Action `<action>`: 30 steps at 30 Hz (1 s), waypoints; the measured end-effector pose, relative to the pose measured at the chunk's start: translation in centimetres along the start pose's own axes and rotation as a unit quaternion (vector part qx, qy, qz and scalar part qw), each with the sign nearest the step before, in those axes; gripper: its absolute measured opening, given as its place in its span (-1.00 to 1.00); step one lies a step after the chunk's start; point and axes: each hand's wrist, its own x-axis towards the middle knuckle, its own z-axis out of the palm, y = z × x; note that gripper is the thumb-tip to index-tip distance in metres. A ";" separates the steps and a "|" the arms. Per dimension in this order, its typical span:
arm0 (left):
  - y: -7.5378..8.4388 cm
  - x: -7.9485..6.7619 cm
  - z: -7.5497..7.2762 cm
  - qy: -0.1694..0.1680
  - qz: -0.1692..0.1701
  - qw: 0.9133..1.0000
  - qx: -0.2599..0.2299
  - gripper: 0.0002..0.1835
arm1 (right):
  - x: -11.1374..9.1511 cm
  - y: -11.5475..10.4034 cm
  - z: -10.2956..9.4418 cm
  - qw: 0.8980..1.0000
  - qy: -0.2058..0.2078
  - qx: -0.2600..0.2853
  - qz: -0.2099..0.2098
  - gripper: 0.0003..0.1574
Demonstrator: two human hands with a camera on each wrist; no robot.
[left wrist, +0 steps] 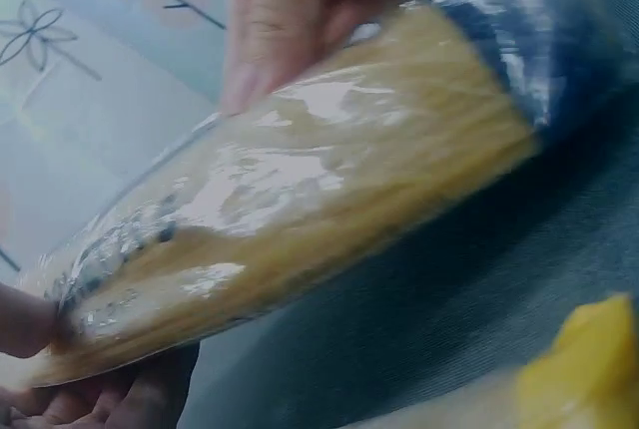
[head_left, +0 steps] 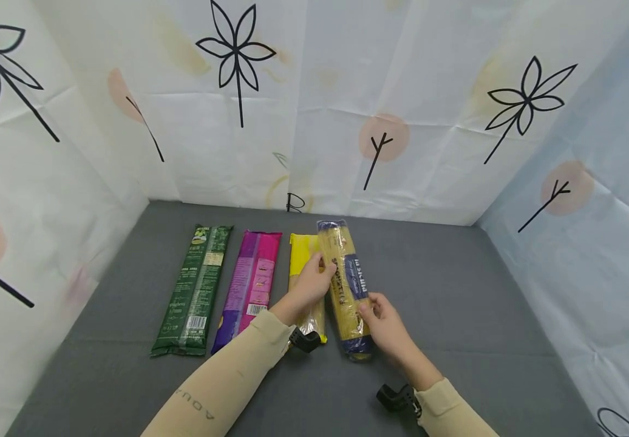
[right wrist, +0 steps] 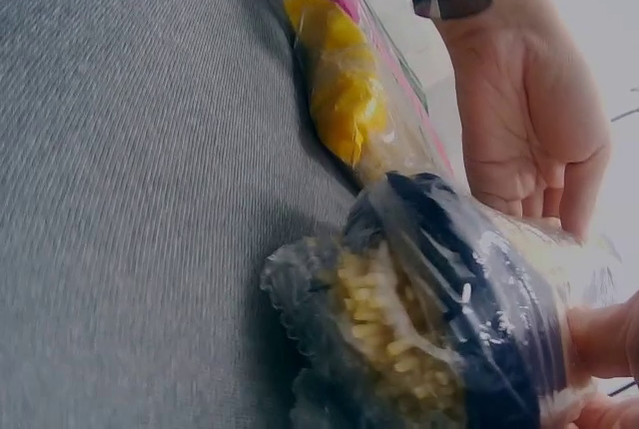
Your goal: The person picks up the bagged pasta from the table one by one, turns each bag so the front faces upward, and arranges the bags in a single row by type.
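A clear pack of spaghetti point(head_left: 344, 285) with dark blue bands is gripped between both hands. My left hand point(head_left: 310, 282) pinches its left edge near the upper middle, thumb on the front. Lower down on the right edge, my right hand point(head_left: 385, 325) grips it, thumb on top. The left wrist view shows the pack point(left wrist: 300, 180) tilted over the grey surface. In the right wrist view, the ends of the pasta show at the pack's clear bottom end point(right wrist: 394, 339). A yellow pack of pasta point(head_left: 309, 321) lies just left of it, partly hidden by the left hand.
Further left, a pink and purple pack point(head_left: 251, 279) and a dark green pack point(head_left: 194, 291) lie side by side on the grey cloth point(head_left: 445, 291). White patterned curtains point(head_left: 325, 73) enclose the back and sides. A black wrist camera point(head_left: 396, 397) sits at the right wrist.
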 end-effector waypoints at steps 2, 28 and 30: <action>-0.2 -0.1 0.6 -0.003 0.020 0.999 0.034 -0.50 | 0.2 0.1 -0.5 1.000 0.011 0.007 -0.001 -0.60; -2.2 -1.1 11.5 -0.106 0.039 0.993 0.037 -0.24 | 4.4 1.8 -8.2 0.989 0.133 -0.026 0.056 -0.45; -2.5 -1.0 11.7 -0.106 0.034 0.993 0.051 -0.26 | 4.5 1.9 -8.3 0.988 0.140 -0.032 0.060 -0.45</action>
